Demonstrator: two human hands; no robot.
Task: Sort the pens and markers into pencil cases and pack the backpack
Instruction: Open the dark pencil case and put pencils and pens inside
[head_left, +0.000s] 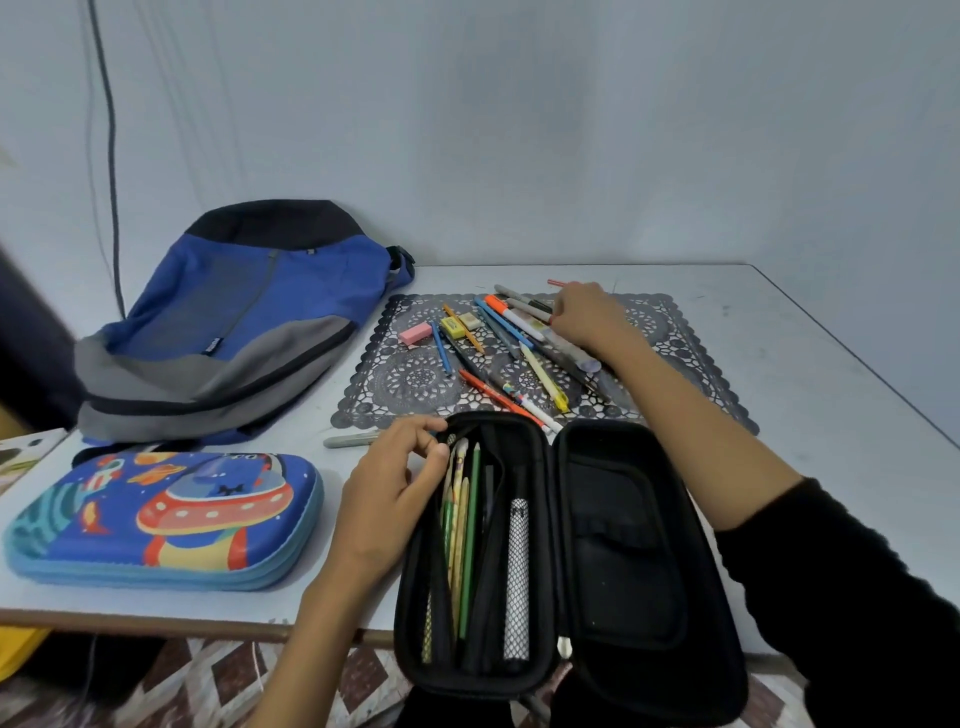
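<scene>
An open black pencil case (613, 561) lies at the table's front edge, with several pencils and a mesh-patterned pen (517, 577) in its left half. My left hand (389, 499) grips the top left rim of that half. My right hand (587, 317) reaches over a pile of pens and markers (514, 343) on a dark lace mat (415, 379), fingers curled down onto the far ones; what it holds is hidden. A closed blue spaceship pencil case (161, 519) sits at the left. The blue and grey backpack (234, 322) lies flat behind it.
A pink eraser (415, 333), a yellow sharpener (453, 326) and a white eraser (471, 321) lie on the mat. One grey pen (348, 440) rests on the table (831, 374) beside my left hand. A wall stands close behind, a cable (110, 156) hanging at left.
</scene>
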